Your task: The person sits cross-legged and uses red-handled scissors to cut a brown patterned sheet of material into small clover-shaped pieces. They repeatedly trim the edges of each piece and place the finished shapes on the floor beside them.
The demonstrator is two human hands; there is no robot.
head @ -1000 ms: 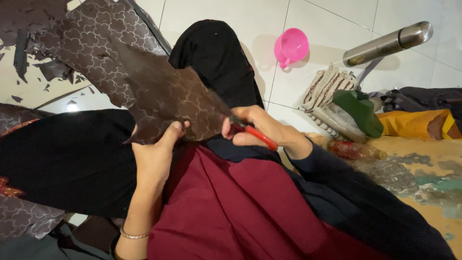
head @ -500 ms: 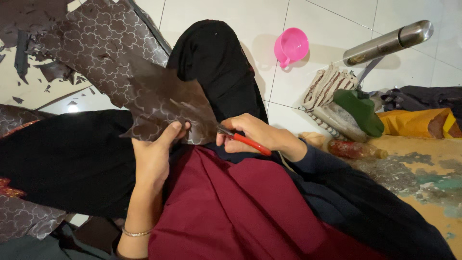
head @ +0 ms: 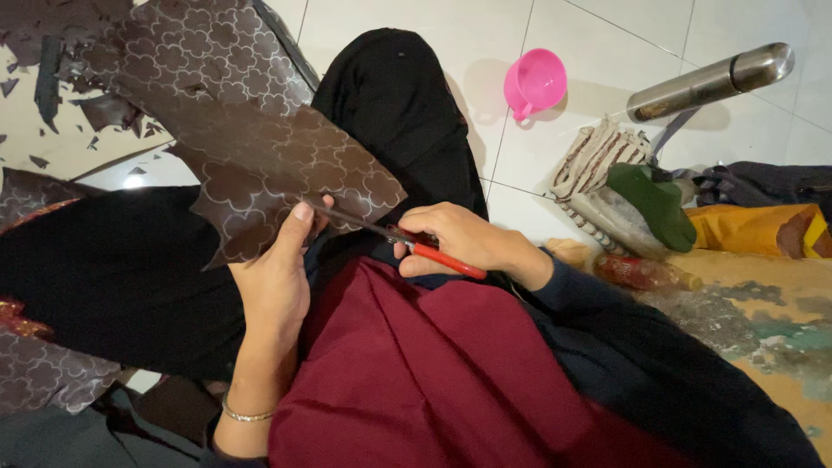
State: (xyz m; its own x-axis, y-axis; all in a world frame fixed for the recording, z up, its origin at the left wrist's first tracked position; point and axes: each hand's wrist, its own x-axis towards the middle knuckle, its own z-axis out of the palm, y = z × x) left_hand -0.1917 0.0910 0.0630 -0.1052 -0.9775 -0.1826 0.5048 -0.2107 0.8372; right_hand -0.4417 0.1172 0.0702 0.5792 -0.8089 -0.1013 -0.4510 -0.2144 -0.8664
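Since the earlier frames the right hand (head: 464, 241) has slid a bit lower and to the left, so the scissors (head: 394, 236) now bite into the bottom edge of the brown patterned sheet (head: 260, 165) instead of coming in from its side, and the sheet's lower corner has swung round a little.

Closest in, there's maroon cloth (head: 433, 381) over the lap, with a thin gold bracelet (head: 245, 417) on the left wrist. The left hand (head: 277, 277) comes up from below, fingers closed on the sheet's lower edge, thumb pressed on top of it just left of the blades. The right hand's fingers are curled shut around the red handles; the blades look nearly together, with their tips under the sheet, so I can't tell exactly how far they're parted. The sheet sits right above both hands and fans up and away to the left, over black fabric.

Further out on the white tiled floor (head: 433, 52): dark offcuts at the top left, a small pink cup (head: 535, 82), a steel flask (head: 711, 82) lying on its side, and a green leaf-shaped piece (head: 654, 204) on some striped cloth.
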